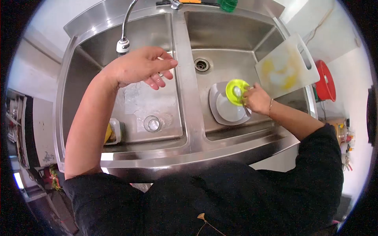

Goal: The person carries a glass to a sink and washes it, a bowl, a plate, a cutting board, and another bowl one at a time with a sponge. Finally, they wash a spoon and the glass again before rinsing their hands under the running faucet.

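In the right basin, my right hand point(258, 100) is closed on the edge of a small yellow-green bowl point(232, 96), with something pale and shiny inside it. The bowl is above a white round plate point(227, 112), which rests on a larger whitish squarish dish point(214, 94). My left hand point(149, 67) hangs over the left basin near the divider, wet, fingers loosely curled and apart. Beside its wrist is the white head of the faucet point(123, 46). A clear drinking glass point(152, 124) stands on the left basin's wet floor, below that hand.
A stained white cutting board point(289, 67) leans across the right basin's corner, beside a red round container point(325, 80). The drain point(201, 65) lies behind the dishes. A steel divider point(193, 90) separates the basins. A container with something yellow point(114, 131) is at the left basin's near corner.
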`<act>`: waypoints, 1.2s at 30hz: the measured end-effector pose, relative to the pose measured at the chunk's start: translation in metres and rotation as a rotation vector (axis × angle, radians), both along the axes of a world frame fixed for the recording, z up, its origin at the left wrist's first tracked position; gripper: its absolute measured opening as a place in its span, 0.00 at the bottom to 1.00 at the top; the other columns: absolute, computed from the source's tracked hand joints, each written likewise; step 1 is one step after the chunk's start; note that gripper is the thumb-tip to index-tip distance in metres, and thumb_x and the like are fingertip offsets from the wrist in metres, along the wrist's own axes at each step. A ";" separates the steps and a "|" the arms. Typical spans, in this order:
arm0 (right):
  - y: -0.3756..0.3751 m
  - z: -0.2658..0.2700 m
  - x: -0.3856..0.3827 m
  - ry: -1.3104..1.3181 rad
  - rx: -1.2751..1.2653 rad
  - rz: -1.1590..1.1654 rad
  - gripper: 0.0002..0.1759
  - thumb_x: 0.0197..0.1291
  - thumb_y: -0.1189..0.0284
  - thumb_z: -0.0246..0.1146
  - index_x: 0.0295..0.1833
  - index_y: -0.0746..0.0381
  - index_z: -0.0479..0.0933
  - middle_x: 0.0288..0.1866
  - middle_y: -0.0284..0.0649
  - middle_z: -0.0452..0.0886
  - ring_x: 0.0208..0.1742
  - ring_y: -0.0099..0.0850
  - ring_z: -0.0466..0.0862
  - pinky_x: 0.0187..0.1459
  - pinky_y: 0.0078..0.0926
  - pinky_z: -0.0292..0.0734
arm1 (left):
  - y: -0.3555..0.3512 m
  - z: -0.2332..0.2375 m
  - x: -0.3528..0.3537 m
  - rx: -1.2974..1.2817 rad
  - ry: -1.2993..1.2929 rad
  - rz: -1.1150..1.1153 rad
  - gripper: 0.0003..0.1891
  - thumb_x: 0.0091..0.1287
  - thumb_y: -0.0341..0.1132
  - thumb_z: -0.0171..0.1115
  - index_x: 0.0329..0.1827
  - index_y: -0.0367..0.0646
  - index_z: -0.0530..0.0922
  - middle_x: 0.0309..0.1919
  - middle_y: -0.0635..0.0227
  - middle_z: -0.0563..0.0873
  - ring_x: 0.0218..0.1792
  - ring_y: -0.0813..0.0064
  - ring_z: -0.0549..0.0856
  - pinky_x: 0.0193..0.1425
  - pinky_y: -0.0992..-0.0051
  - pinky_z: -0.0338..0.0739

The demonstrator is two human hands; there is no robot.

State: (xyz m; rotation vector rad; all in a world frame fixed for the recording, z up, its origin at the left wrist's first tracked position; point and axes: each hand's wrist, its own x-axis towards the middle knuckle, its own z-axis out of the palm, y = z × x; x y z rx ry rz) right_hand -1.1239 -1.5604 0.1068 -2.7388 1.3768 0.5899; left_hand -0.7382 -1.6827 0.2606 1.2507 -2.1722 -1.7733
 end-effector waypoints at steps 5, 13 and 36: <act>-0.016 -0.063 -0.025 0.081 0.019 0.251 0.10 0.45 0.65 0.59 0.32 0.54 0.82 0.43 0.40 0.77 0.56 0.38 0.72 0.57 0.38 0.64 | 0.004 -0.024 0.033 0.069 -0.057 0.103 0.23 0.66 0.46 0.57 0.53 0.35 0.70 0.38 0.61 0.82 0.31 0.77 0.82 0.34 0.78 0.79; -0.015 -0.115 -0.017 0.051 -0.012 0.314 0.17 0.50 0.69 0.56 0.46 0.57 0.80 0.55 0.48 0.73 0.58 0.42 0.71 0.60 0.40 0.64 | 0.003 -0.064 0.074 0.169 -0.129 0.249 0.24 0.65 0.45 0.59 0.54 0.33 0.68 0.39 0.58 0.82 0.30 0.75 0.82 0.34 0.77 0.80; 0.072 0.079 0.151 -0.375 0.310 -0.315 0.56 0.56 0.38 0.51 0.68 0.79 0.43 0.68 0.69 0.49 0.71 0.56 0.52 0.70 0.46 0.46 | -0.014 -0.084 0.072 0.127 -0.101 0.164 0.23 0.66 0.45 0.57 0.53 0.33 0.70 0.40 0.54 0.82 0.32 0.71 0.84 0.33 0.75 0.81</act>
